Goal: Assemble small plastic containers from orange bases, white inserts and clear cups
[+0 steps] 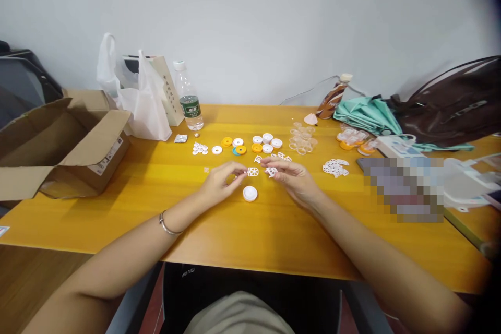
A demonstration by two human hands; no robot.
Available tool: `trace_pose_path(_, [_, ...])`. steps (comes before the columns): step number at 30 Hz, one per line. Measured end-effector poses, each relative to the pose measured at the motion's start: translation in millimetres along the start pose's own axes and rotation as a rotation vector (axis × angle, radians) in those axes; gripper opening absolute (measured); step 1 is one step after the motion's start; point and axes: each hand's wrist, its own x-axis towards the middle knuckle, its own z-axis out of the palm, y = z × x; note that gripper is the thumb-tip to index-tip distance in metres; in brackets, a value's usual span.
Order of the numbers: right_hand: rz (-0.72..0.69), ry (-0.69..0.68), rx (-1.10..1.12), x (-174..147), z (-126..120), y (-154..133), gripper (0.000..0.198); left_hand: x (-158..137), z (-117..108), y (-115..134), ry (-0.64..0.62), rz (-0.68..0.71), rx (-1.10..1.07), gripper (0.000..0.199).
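My left hand (224, 183) pinches a small white perforated plastic piece (253, 171) by its left edge. Facing it, my right hand (294, 180) grips another white perforated piece (270, 171) between thumb and fingers. A narrow gap separates the two pieces. Below them on the table lies a round white cap-like part (250, 193), touched by neither hand. More white perforated pieces (282, 157) lie just behind my right fingers, partly covered by them. Groups of white and yellow round parts (267, 138) stand farther back.
On the wooden table (219, 235), clear rings (302, 138) and a pile of white perforated pieces (335, 167) lie to the right. Small white discs (200, 148) sit left. A cardboard box (90, 151), water bottle (190, 102), brown bottle (334, 96) and dark bag (450, 107) surround the work area.
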Motion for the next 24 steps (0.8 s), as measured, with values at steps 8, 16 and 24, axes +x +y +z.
trace_pose_path(8, [0.021, -0.139, -0.077, -4, 8, 3, 0.019, -4, 1, 13, -0.035, 0.088, 0.017, 0.009])
trace_pose_path(16, [0.077, -0.1, -0.055, -5, 10, 3, 0.021, -3, -2, 17, -0.054, 0.121, 0.008, 0.008])
trace_pose_path(24, [0.059, -0.093, -0.068, -5, 11, 5, 0.021, -3, 0, 18, -0.009, 0.17, 0.011, 0.009])
